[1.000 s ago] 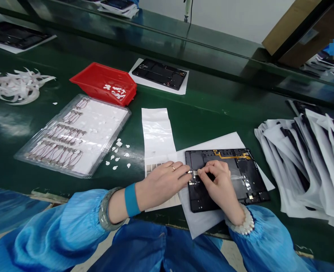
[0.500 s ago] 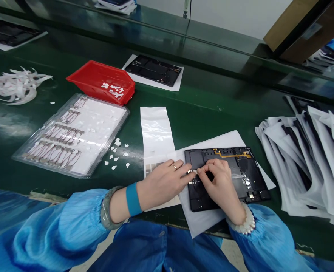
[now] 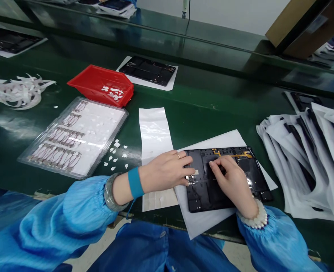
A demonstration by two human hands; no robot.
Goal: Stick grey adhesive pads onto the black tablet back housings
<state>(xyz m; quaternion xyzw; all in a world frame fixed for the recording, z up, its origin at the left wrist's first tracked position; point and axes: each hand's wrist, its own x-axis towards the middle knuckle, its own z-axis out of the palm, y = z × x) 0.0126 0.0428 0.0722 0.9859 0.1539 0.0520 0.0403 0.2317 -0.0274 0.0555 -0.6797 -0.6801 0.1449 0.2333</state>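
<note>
Where right hand (image 3: 232, 177) covers black panel (image 3: 209, 189), contact unclear.

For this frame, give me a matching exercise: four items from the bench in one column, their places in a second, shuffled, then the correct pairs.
Things:
1. red bin
2. clear tray
3. black tablet frame
4. stack of white sleeves

Places:
A. under the left hand and right hand, on a white sheet
B. far right of the green bench
C. behind the clear tray, holding white bits
D. left of the long white strip, holding rows of small wired parts

Pairs: 1-C, 2-D, 3-A, 4-B
</note>
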